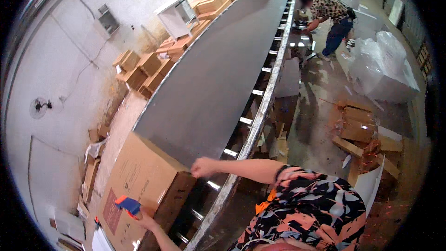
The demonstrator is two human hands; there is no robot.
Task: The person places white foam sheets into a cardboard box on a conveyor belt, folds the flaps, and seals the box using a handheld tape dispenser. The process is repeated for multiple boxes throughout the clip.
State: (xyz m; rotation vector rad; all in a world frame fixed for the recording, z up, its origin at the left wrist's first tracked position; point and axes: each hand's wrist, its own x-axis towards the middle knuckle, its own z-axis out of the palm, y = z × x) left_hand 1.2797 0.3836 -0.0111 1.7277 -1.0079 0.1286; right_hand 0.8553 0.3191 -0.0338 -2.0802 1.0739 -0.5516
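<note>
A large cardboard box [139, 181] with dark printing lies on the near end of the grey conveyor belt [211, 72]. Over its upper face, my left hand [147, 220] is closed around a blue and orange tape dispenser [129, 205]. My right hand [203, 167] is a closed fist at the box's far right corner, touching or just beside the edge. Whatever its fingers may hold is hidden. My right forearm [251, 169] reaches across the metal rail from the right.
A metal rail with short rollers [260, 125] edges the belt's right side. Stacked cartons [146, 69] and a white cabinet [174, 18] stand along the left. A co-worker [332, 18] bends near the far rail. Plastic-wrapped goods [383, 67] and flattened cardboard [355, 123] lie right.
</note>
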